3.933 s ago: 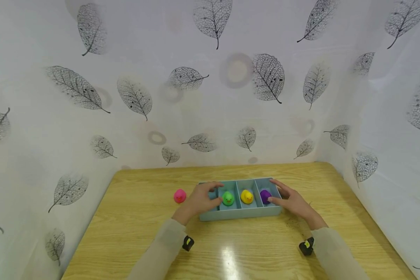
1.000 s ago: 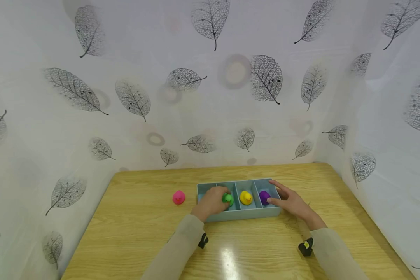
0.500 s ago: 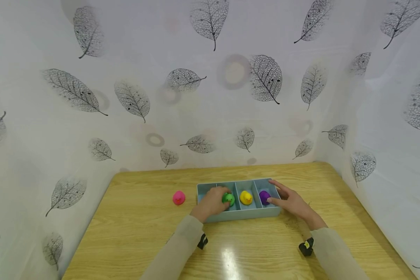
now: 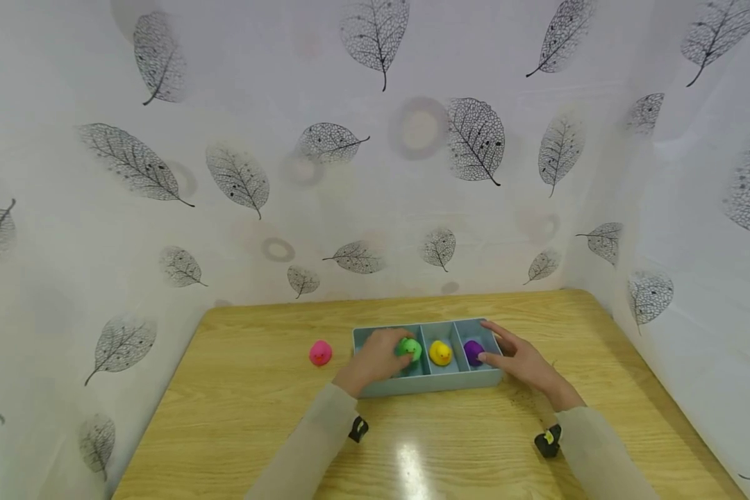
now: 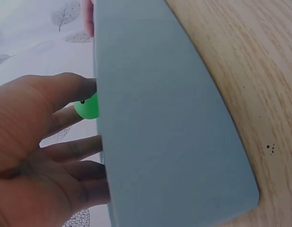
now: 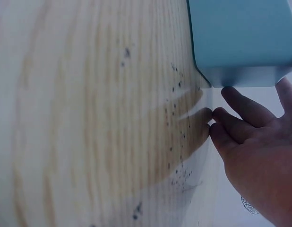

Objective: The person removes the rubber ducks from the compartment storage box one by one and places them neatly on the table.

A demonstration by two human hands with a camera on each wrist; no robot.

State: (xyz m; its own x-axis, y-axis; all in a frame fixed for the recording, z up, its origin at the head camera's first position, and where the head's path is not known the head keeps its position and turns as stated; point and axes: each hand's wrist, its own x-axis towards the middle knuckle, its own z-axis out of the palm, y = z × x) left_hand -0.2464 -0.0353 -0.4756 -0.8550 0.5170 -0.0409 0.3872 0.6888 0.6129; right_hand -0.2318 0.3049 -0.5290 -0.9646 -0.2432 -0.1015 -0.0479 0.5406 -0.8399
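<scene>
In the head view a pale blue divided box (image 4: 431, 382) stands on the table. My left hand (image 4: 378, 357) pinches a green toy duck (image 4: 410, 349) between thumb and fingers, over the box's second compartment from the left. The left wrist view shows the green duck (image 5: 88, 108) partly hidden behind the box's front wall. My right hand (image 4: 528, 361) holds the box's right end, thumb over the rim beside a purple toy duck (image 4: 472, 351); in the right wrist view its fingers touch the end wall. A yellow toy duck (image 4: 440, 353) sits in the third compartment.
A pink toy duck (image 4: 320, 353) sits on the wooden table (image 4: 256, 389), left of the box. White leaf-patterned sheeting (image 4: 375, 201) surrounds the table's back and sides. Small dark specks mark the wood near my right hand.
My left hand moved right from the box's left part and took hold of the green duck, which is now slightly raised. My right hand stays at the box's right end.
</scene>
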